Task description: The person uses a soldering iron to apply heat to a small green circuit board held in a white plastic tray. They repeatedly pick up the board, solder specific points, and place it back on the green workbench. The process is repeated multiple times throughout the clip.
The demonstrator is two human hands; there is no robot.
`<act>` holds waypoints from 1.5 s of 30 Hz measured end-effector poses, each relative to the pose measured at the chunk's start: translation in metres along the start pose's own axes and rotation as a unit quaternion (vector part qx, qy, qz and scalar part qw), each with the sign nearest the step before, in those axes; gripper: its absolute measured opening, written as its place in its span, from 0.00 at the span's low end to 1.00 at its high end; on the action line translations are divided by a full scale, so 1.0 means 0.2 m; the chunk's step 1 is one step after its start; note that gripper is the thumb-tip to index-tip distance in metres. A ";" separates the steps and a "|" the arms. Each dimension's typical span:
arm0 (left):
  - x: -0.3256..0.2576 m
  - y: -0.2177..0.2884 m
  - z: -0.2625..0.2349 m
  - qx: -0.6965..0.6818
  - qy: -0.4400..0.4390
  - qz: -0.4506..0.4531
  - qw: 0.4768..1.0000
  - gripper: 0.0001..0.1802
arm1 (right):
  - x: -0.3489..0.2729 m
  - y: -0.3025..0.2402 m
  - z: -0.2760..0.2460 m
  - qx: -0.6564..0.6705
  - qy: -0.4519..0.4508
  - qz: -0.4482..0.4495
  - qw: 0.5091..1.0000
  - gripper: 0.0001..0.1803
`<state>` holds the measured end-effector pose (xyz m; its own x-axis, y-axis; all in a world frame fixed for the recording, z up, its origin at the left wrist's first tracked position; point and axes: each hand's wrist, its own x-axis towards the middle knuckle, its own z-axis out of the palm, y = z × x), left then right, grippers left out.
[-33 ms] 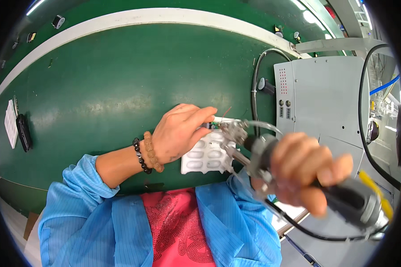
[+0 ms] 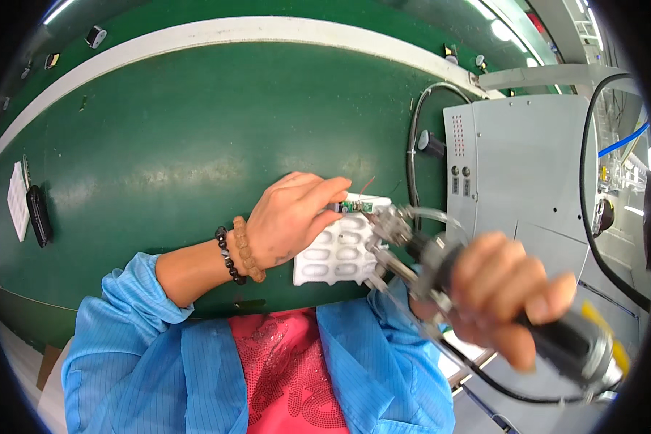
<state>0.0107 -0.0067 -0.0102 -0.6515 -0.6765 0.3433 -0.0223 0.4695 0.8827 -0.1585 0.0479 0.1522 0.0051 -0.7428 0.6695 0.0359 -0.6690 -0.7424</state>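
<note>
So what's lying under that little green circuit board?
A white moulded tray with oval pockets, resting on the green table. The left hand pins the circuit board and covers the tray's left edge.

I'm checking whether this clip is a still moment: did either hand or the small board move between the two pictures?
Nothing visibly changed. The left hand holds the small green circuit board on the white tray, and the right hand grips the soldering tool aimed at it, as before.

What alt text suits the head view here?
A left hand steadies a small green circuit board on a white moulded plastic tray, while the right hand grips a black-handled metal soldering tool beside it, above a green work surface.
</note>
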 end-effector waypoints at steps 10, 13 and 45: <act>0.06 0.12 -0.07 0.038 0.029 0.029 0.998 0.20 | -0.11 -0.21 -0.12 -0.006 0.079 -0.061 0.995 0.22; 0.11 0.18 -0.18 -0.008 0.028 -0.058 0.998 0.15 | -0.11 -0.18 -0.14 0.004 0.070 -0.062 0.996 0.22; 1.39 -0.33 0.13 0.144 -0.078 0.111 0.980 0.09 | -0.10 -0.13 -0.25 0.002 0.041 -0.039 0.998 0.21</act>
<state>-0.1887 -0.2113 0.0179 -0.7716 -0.4561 0.4435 -0.0664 0.7510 0.6569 -0.2104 0.0788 0.1578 -0.0788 -0.6883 0.7212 0.0366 -0.7249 -0.6878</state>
